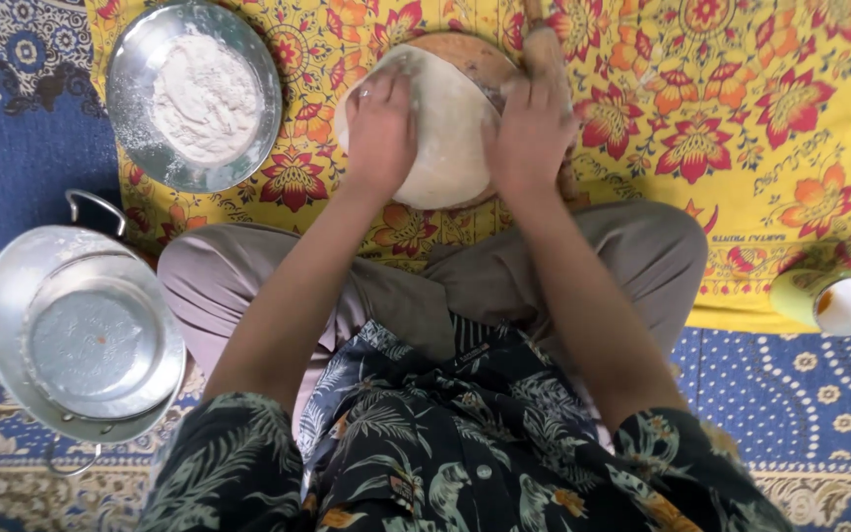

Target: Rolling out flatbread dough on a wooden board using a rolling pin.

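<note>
Your left hand [381, 133] and right hand [532, 133] press flat, fingers loosely curled, on one dough round [445, 138] on the far board [475, 59]. One flour plate [140, 59] far left, one pan [2, 315] near left, one cup [824, 296] right.

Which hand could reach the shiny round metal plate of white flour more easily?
Probably the left hand. It presses the flat pale dough round on the side nearer the shiny round metal plate of white flour. The right hand lies farther away, by the wooden rolling pin.
</note>
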